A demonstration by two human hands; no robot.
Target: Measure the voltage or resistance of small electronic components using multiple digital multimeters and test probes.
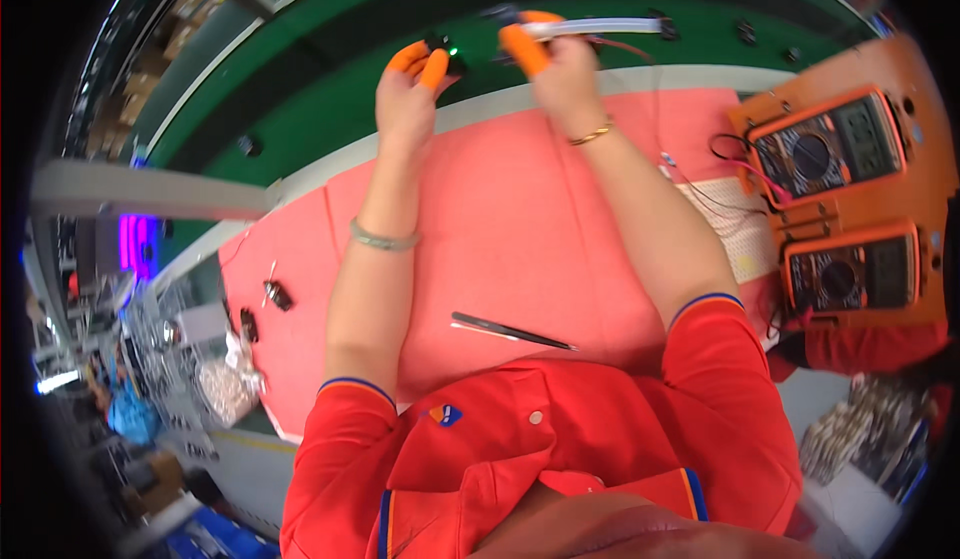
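Over the green conveyor belt (330, 109), my left hand (405, 99) is closed, its fingertips in orange finger cots pinching a small black part (455, 62) with a green light showing on it. To its right, my right hand (560, 69), also in orange finger cots, grips a slim whitish stick-like tool (610, 26) lying nearly level. A dark bit beside those fingers is too blurred to name. Black tweezers (510, 330) lie on the pink mat (490, 229) close to my body, with a thin white strip next to them.
Two orange multimeters (820, 154) rest on an orange board at the right, with thin leads (700, 194) running leftward. Small black parts (277, 295) lie on the mat's left. Others (746, 31) sit on the belt. A grey metal post (150, 194) juts in from the left.
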